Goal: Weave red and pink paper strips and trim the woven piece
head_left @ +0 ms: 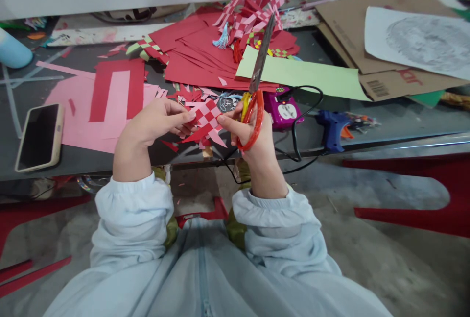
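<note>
Between my two hands is a small woven paper piece (208, 117) in red and pink checks, with loose strip ends pointing down. My left hand (157, 123) pinches its left edge with thumb and fingers. On the other side, my right hand (253, 133) pinches the right edge between thumb and finger. Scissors (260, 64) also hang in my right hand, their red and yellow handles looped round the fingers and the blades pointing up and away. Red and pink paper scraps (187, 94) lie on the table just behind the woven piece.
A phone (39, 136) lies at the left. Red paper sheets (198, 52), woven strips (253, 6) and a pale green sheet (308, 74) spread behind my hands. To the right are a purple box (281, 109) with a black cable, a blue glue gun (333, 128) and cardboard (345, 33).
</note>
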### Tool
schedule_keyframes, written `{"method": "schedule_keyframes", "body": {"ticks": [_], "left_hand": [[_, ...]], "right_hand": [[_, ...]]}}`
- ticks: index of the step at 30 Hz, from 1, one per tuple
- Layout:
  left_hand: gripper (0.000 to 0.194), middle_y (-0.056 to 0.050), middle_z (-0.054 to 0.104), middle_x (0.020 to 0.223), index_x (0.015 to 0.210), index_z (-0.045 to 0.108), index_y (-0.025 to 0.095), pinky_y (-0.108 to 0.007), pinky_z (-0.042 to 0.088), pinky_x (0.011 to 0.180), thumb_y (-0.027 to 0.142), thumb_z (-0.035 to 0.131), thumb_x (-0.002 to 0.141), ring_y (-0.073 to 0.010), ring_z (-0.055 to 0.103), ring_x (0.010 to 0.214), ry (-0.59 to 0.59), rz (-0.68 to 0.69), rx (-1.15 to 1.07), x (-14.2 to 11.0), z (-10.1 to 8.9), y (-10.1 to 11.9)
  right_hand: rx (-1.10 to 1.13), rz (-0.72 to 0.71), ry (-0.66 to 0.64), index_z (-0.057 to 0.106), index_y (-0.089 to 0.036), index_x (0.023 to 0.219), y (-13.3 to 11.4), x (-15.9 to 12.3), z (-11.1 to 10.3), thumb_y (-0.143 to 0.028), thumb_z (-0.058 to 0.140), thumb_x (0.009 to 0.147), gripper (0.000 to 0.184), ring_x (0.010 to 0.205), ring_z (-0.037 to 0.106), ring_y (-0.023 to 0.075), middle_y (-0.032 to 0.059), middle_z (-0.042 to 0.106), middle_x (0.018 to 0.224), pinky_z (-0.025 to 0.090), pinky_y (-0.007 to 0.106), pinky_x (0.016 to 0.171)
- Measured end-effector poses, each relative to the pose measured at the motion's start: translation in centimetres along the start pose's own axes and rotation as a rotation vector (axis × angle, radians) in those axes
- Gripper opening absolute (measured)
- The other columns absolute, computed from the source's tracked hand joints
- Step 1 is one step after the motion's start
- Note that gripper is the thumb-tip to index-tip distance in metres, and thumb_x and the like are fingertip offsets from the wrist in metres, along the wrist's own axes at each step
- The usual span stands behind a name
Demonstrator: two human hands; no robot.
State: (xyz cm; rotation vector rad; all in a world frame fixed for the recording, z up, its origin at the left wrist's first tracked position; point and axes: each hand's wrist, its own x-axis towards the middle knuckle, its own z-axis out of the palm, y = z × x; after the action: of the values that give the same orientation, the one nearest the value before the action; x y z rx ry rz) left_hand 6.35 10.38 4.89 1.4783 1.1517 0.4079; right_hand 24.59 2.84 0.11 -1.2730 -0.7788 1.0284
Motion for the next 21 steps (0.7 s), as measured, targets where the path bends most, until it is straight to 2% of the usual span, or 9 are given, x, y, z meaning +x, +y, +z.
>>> {"method": "schedule_keyframes", "body": {"ticks": [4, 11, 21], "left_hand": [[0.012, -0.004, 0.072, 0.067, 0.073, 0.075, 0.018, -0.027, 0.056, 0.065, 0.030, 0.076, 0.072, -0.0150, 0.068, 0.065, -0.033, 0.025, 0.019, 0.00, -0.05, 0.08], [0.013, -0.004, 0.071, 0.066, 0.070, 0.074, 0.017, -0.028, 0.055, 0.066, 0.030, 0.075, 0.072, -0.0138, 0.066, 0.062, -0.012, 0.066, 0.033, -0.32, -0.03, 0.19], [0.017, -0.001, 0.068, 0.064, 0.077, 0.073, 0.017, -0.024, 0.048, 0.057, 0.033, 0.077, 0.071, -0.0103, 0.059, 0.055, -0.034, 0.153, 0.023, -0.36, 0.36, 0.31]], "right_hand": [[-0.014, 0.012, -0.005, 0.045, -0.023, 0.081, -0.38, -0.19, 0.20, -0.033, 0.084, 0.057, 0.047, 0.034, 0.040, 0.0026, -0.0062, 0.068, 0.068, 0.027, 0.019, 0.031], [0.004, 0.042, -0.016, 0.047, -0.022, 0.080, -0.53, -0.14, 0.45, -0.034, 0.085, 0.055, 0.048, 0.035, 0.041, 0.0029, -0.0059, 0.067, 0.067, 0.026, 0.019, 0.030], [0.004, 0.057, -0.066, 0.046, -0.022, 0.080, -0.11, -0.30, 0.54, -0.036, 0.088, 0.054, 0.051, 0.033, 0.042, 0.0041, -0.0063, 0.068, 0.065, 0.029, 0.019, 0.028]]}}
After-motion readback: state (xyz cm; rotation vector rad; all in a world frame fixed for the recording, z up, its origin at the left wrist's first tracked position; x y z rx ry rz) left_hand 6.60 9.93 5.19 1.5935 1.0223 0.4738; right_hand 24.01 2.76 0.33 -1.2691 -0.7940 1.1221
